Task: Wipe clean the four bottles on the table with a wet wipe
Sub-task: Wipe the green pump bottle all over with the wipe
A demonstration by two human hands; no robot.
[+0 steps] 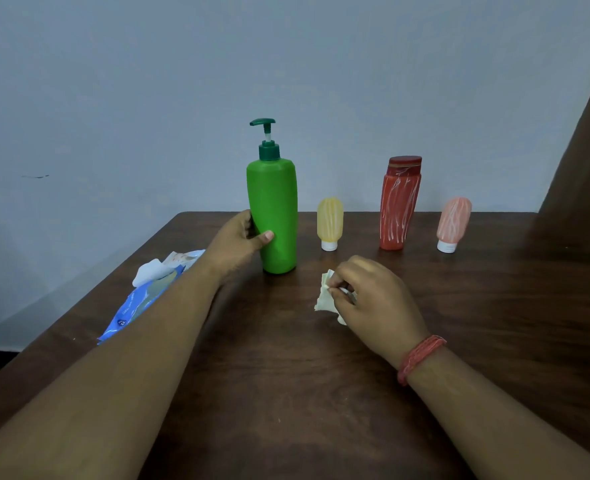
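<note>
**Bottle-wiping station: stock at hand**

Table (286,393): dark wood, set against a pale wall; carries everything below.

Wipe pack (141,303): blue, at the left edge, flap open, a white sheet sticking up; partly hidden by the left forearm.

Green bottle (273,216): tallest, with pump top, upright, no streaks visible. Left hand (238,244) wraps its lower body, thumb across the front.

Red bottle (399,206): upright, right of centre, streaked white.

Pink bottle (453,223): small, standing on its white cap, far right, streaked white.

Yellow bottle (330,221): small, on its cap, between green and red, streaked white.

Wipe (326,292): crumpled, soiled-looking, pinched in the curled fingers of the right hand (373,299), low over the table, just in front of the green bottle.

Handling note: three streaked bottles seem still to need cleaning. Brace each low down with the left hand, the capped ones especially, as they would likely tip. Refold the wipe to a fresh face, stroke top to bottom, and turn the bottle to reach the back.
</note>
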